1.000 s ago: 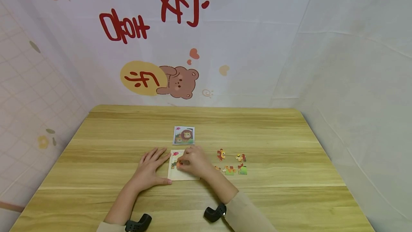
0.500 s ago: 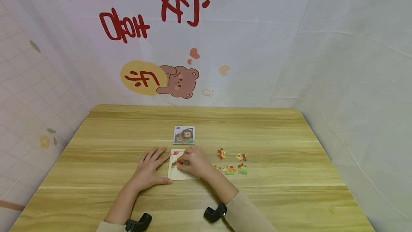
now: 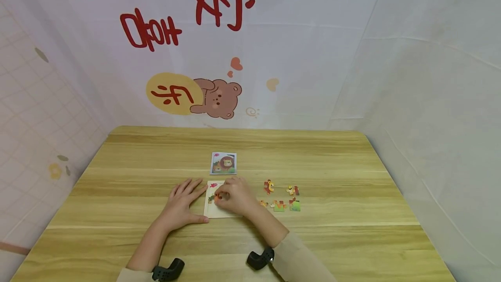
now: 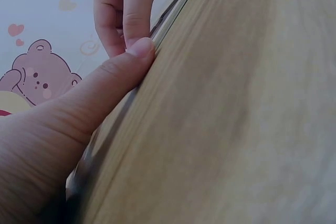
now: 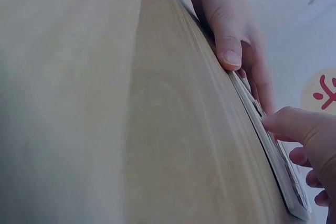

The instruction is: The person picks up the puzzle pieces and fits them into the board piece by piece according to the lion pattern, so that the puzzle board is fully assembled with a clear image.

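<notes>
In the head view a pale puzzle tray (image 3: 225, 213) lies flat on the table, with a pink-flowered corner piece (image 3: 213, 185) in its upper left. My left hand (image 3: 178, 206) rests with fingers spread, thumb and forefinger at the tray's left edge. Over the tray's left half, my right hand (image 3: 236, 196) pinches an orange-brown puzzle piece (image 3: 217, 196) between thumb and fingers, partly hidden by them. A green piece (image 3: 211, 199) shows just left of those fingertips. From the left wrist, the left thumb (image 4: 126, 61) presses beside the tray's rim.
Behind the tray lies a picture card (image 3: 223, 163) with a lion on it. Several loose puzzle pieces lie to the right, among them a lion-face piece (image 3: 268, 186) and a green piece (image 3: 295, 204). A white printed curtain (image 3: 305, 55) stands behind the table (image 3: 332, 186).
The right hand's fingertips shift very slightly on the piece over the tray. The left hand stays at the tray's left edge, and the loose pieces lie where they were.
</notes>
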Motion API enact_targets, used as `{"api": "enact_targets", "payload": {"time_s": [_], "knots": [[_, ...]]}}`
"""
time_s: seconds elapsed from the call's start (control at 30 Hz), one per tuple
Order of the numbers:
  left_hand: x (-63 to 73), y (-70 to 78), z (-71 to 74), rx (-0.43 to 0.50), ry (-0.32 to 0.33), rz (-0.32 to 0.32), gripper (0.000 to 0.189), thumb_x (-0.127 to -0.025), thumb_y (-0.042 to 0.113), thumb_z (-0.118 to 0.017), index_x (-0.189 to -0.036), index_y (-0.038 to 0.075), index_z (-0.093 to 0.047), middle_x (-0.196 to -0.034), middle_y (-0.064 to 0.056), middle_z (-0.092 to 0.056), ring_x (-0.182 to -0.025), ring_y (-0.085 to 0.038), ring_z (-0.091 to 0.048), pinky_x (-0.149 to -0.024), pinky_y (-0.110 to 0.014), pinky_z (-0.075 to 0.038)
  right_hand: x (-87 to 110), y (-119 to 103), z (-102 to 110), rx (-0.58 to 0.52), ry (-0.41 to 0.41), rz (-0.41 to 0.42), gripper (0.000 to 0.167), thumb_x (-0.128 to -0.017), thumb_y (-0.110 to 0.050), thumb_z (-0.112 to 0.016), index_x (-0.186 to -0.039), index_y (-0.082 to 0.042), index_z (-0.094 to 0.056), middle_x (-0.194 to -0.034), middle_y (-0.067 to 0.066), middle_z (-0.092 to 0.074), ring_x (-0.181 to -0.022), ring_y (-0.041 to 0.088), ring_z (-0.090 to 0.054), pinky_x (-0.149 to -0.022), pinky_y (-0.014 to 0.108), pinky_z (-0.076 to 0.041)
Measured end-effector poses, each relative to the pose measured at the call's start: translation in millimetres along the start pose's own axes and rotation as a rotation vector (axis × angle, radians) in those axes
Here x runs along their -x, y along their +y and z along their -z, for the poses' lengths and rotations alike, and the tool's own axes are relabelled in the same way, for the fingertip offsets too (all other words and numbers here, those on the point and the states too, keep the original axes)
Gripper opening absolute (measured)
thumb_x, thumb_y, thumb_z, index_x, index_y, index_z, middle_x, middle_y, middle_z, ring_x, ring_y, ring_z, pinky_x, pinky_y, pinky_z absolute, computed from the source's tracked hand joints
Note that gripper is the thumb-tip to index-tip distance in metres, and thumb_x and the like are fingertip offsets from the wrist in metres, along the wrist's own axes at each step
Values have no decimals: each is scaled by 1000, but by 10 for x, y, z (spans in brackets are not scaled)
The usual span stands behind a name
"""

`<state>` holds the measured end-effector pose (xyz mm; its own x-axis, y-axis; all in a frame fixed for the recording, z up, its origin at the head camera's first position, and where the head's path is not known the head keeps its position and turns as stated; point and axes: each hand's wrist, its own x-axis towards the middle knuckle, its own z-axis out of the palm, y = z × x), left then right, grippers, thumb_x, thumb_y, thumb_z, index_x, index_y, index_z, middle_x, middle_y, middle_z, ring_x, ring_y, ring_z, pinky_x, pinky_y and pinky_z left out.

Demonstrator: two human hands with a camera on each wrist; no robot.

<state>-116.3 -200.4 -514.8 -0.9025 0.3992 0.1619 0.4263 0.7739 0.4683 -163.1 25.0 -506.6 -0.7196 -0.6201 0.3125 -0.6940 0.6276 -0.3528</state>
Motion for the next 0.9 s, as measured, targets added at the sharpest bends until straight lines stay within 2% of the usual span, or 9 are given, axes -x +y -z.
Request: {"api": "enact_targets", "payload": {"time_s": [0.23,0.37,0.73,0.9], "knots": [[1,-7,3,9,4,-4,100,-65,70,-72,-144,14,-47,-152,-12,-32,-139,-41,-18,-103,-66,-8,-10,-31,1,27,-7,-8,9,-77,-32,-74,-84,-27,-75,-77,-15,-56,-73,5,-43,-66,22,-33],[4,-6,11,10,-13,7,101,-64,71,-71,-144,15,-47,-152,-12,-31,-139,-40,-16,-104,-65,-8,1,-20,-9,29,-24,-8,10,-78,-34,-74,-86,-28,-74,-79,-16,-55,-76,5,-44,-70,23,-34],[1,-3,7,7,-21,14,102,-64,73,-70,-145,15,-46,-153,-11,-30,-140,-40,-16,-104,-65,-8,1,8,-40,-12,-52,-40,15,-80,-37,-73,-90,-27,-67,-80,-15,-51,-78,6,-45,-76,26,-38],[-2,-11,5,7,-30,22,102,-64,74,-69,-145,16,-46,-154,-10,-29,-140,-39,-14,-105,-65,-7,2,28,-44,-68,-49,-37,14,-81,-36,-75,-89,-27,-68,-83,-15,-54,-81,6,-46,-79,27,-39]]}}
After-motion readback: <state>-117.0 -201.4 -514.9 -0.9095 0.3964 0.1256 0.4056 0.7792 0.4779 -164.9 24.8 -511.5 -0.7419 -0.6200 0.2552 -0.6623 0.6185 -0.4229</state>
